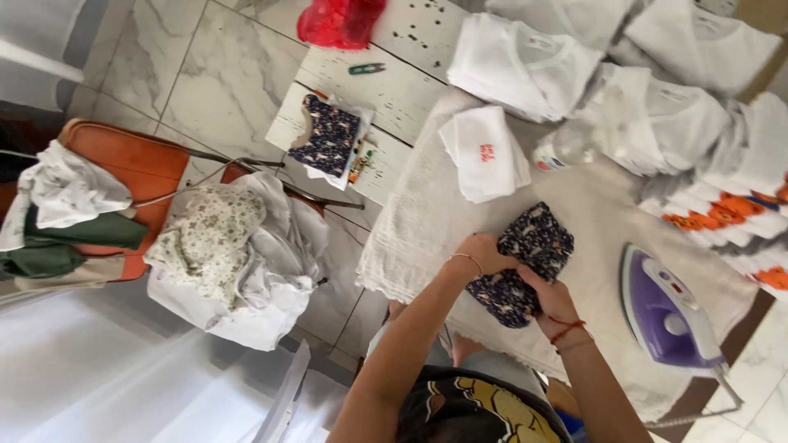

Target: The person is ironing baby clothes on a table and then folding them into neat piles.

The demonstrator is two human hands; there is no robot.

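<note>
Step in hand, as I read it: folding a small dark floral garment (525, 262) on the towel-covered desk (410, 221), centre of frame. Left hand (484, 253) is closed on the garment's left edge, fingers curled over the fabric. Right hand (548, 297) is clamped on the lower right part, thumb on top. The piece lies bunched between both hands, resting on the towel.

Next move likely calls for flattening the fold and squaring the edges; both hands need to keep hold so the layers don't slip.

Around it:
- Purple and white iron (669, 316) at lower right, flat on the towel, near the right hand but apart from it.
- Folded white cloth with a small red mark (484, 152) just above the garment.
- Stacks of folded white garments (525, 66) across the top right, small labels at the collars, too small to read.
- Folded pieces with orange print (730, 209) at right edge.
- Another dark floral piece (330, 135) upper centre-left, lying on a white sheet.
- Red plastic bag (338, 20) at top centre.
- Orange chair (135, 172) at left with a pile of unfolded clothes (234, 254) beside it.
</note>
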